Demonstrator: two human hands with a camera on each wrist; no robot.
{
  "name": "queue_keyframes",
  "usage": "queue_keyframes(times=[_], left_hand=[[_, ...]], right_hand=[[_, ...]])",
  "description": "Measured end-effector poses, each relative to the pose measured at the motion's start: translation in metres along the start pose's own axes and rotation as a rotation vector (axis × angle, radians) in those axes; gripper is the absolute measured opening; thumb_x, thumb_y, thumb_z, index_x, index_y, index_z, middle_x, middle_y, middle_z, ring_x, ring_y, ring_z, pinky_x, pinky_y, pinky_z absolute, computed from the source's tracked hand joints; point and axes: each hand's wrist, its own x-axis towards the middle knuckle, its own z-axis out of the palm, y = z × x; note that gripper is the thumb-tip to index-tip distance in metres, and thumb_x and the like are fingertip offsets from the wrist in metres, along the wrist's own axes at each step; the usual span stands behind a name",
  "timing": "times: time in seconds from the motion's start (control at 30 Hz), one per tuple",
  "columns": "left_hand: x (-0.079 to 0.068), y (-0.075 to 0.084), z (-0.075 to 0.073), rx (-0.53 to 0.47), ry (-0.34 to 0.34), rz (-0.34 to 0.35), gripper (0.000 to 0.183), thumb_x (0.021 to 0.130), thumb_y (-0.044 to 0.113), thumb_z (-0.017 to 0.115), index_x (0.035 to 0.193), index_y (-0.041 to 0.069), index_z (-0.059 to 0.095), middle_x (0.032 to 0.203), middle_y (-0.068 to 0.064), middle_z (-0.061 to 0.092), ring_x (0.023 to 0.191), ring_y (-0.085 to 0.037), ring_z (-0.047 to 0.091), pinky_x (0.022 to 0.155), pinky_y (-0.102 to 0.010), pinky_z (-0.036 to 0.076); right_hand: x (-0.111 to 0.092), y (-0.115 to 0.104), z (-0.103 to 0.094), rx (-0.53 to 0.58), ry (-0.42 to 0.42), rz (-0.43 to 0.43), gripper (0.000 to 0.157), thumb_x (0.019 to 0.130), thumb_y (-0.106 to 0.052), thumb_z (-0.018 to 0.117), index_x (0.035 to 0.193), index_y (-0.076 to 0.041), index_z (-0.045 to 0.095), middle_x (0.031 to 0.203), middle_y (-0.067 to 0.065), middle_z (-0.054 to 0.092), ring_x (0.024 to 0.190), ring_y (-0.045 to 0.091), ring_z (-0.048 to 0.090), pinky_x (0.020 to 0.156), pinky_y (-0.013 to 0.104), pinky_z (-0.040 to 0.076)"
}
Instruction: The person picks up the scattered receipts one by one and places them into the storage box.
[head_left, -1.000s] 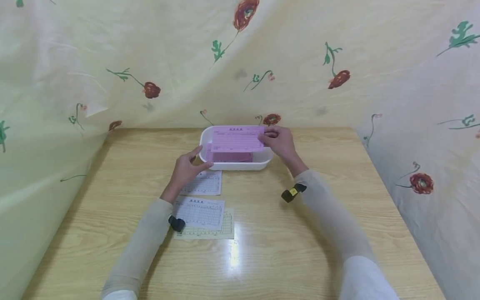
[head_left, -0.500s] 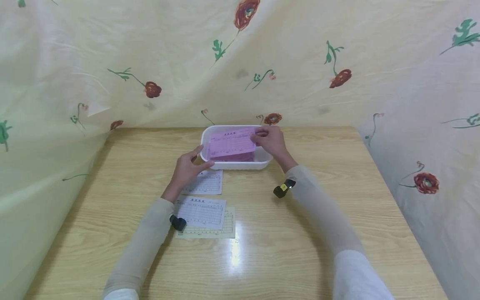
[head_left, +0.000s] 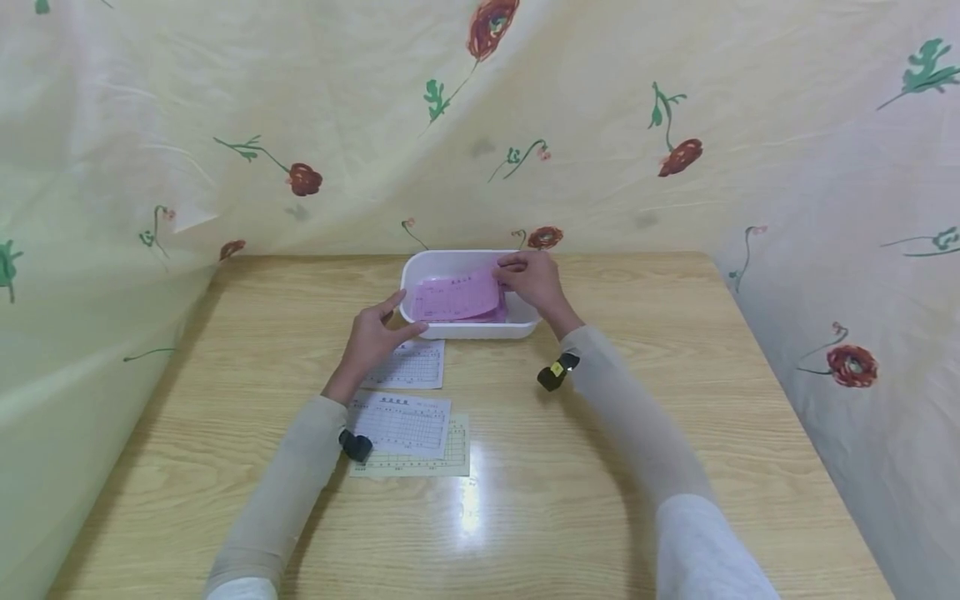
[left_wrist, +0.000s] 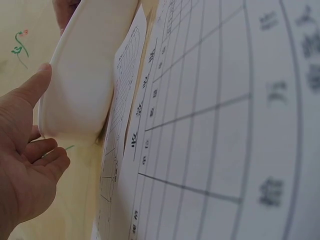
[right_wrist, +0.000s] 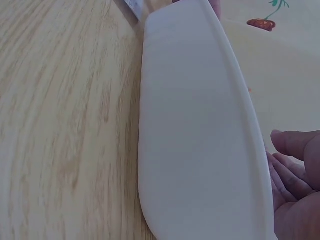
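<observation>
Right hand: The right hand [head_left: 534, 282] is pinching the right edge of a printed pink slip [head_left: 456, 297] between thumb and fingers.
Pink slip: It is slanting inside the white tray [head_left: 480, 332], its right edge raised over more pink slips [head_left: 495, 317].
Left hand: The left hand [head_left: 371, 337] is gripping the tray's left end, thumb at the front rim and fingers at the side.
Loose forms: Two white forms [head_left: 401, 425] are lying in front of the tray, the nearer one partly covering a pale yellow-green form [head_left: 459, 454].
Setting: The tray is sitting at the far side of a wood-grain table [head_left: 570, 508], flower-patterned cloth [head_left: 360, 100] hanging behind.
</observation>
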Motion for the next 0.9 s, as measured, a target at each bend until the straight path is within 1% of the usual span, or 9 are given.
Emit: queue_keyframes(times=[0.13, 0.2, 0.3, 0.4, 0.5, 0.63, 0.77, 0.9], left_hand=[[0.0, 0.001, 0.001, 0.003, 0.002, -0.006, 0.089, 0.082, 0.048, 0.084, 0.154, 0.013, 0.044, 0.164, -0.005, 0.035, 0.151, -0.025, 0.034, 0.121, -0.04, 0.036], [-0.001, 0.002, 0.001, 0.006, 0.002, -0.012, 0.089, 0.083, 0.048, 0.083, 0.155, 0.014, 0.044, 0.164, -0.004, 0.035, 0.151, -0.025, 0.033, 0.121, -0.04, 0.036], [-0.001, 0.003, 0.001, 0.006, 0.002, -0.018, 0.088, 0.083, 0.048, 0.083, 0.155, 0.014, 0.044, 0.164, -0.003, 0.035, 0.151, -0.025, 0.033, 0.122, -0.041, 0.036], [-0.001, 0.003, 0.001, 0.004, 0.003, -0.024, 0.088, 0.083, 0.047, 0.084, 0.155, 0.014, 0.044, 0.164, -0.004, 0.035, 0.152, -0.025, 0.033, 0.122, -0.041, 0.036], [-0.001, 0.002, 0.001, 0.007, 0.0, -0.029, 0.089, 0.083, 0.048, 0.084, 0.155, 0.015, 0.043, 0.164, -0.005, 0.035, 0.152, -0.026, 0.032, 0.122, -0.043, 0.035], [0.0, 0.002, 0.0, 0.013, -0.002, -0.022, 0.09, 0.083, 0.049, 0.083, 0.155, 0.015, 0.042, 0.164, -0.006, 0.035, 0.152, -0.026, 0.032, 0.122, -0.044, 0.035], [-0.001, 0.003, 0.0, 0.015, 0.0, -0.016, 0.088, 0.084, 0.047, 0.083, 0.155, 0.014, 0.043, 0.164, -0.004, 0.035, 0.152, -0.027, 0.032, 0.122, -0.045, 0.035], [-0.002, 0.003, 0.0, 0.022, -0.002, -0.019, 0.09, 0.083, 0.05, 0.082, 0.156, 0.015, 0.042, 0.164, -0.002, 0.035, 0.151, -0.028, 0.033, 0.122, -0.045, 0.035]], right_hand=[[-0.001, 0.001, -0.006, -0.02, -0.008, -0.027, 0.031, 0.095, -0.018, 0.075, 0.12, 0.0, 0.071, 0.111, 0.018, 0.075, 0.091, 0.027, 0.076, 0.086, 0.043, 0.063], [-0.003, -0.002, -0.01, -0.022, -0.006, -0.056, 0.031, 0.095, -0.018, 0.075, 0.12, 0.0, 0.071, 0.111, 0.018, 0.075, 0.092, 0.027, 0.076, 0.086, 0.043, 0.063], [-0.009, -0.008, -0.016, -0.024, 0.0, -0.107, 0.031, 0.094, -0.019, 0.076, 0.119, 0.0, 0.072, 0.11, 0.017, 0.076, 0.092, 0.028, 0.076, 0.084, 0.042, 0.064], [-0.018, -0.016, -0.023, -0.045, 0.006, -0.16, 0.032, 0.093, -0.021, 0.077, 0.118, -0.002, 0.073, 0.11, 0.015, 0.077, 0.094, 0.026, 0.076, 0.082, 0.037, 0.064], [-0.029, -0.022, -0.029, -0.073, 0.005, -0.218, 0.032, 0.093, -0.023, 0.078, 0.118, -0.005, 0.074, 0.11, 0.012, 0.077, 0.095, 0.024, 0.075, 0.081, 0.033, 0.063], [-0.047, -0.028, -0.036, -0.07, -0.004, -0.276, 0.029, 0.092, -0.022, 0.078, 0.116, -0.005, 0.075, 0.109, 0.011, 0.077, 0.095, 0.023, 0.074, 0.08, 0.031, 0.062], [-0.068, -0.031, -0.038, -0.062, -0.009, -0.302, 0.027, 0.092, -0.021, 0.079, 0.114, -0.005, 0.076, 0.107, 0.011, 0.077, 0.092, 0.022, 0.075, 0.076, 0.026, 0.061], [-0.09, -0.031, -0.036, -0.054, -0.025, -0.306, 0.025, 0.091, -0.018, 0.079, 0.112, -0.005, 0.076, 0.104, 0.01, 0.078, 0.088, 0.021, 0.074, 0.073, 0.022, 0.06]])
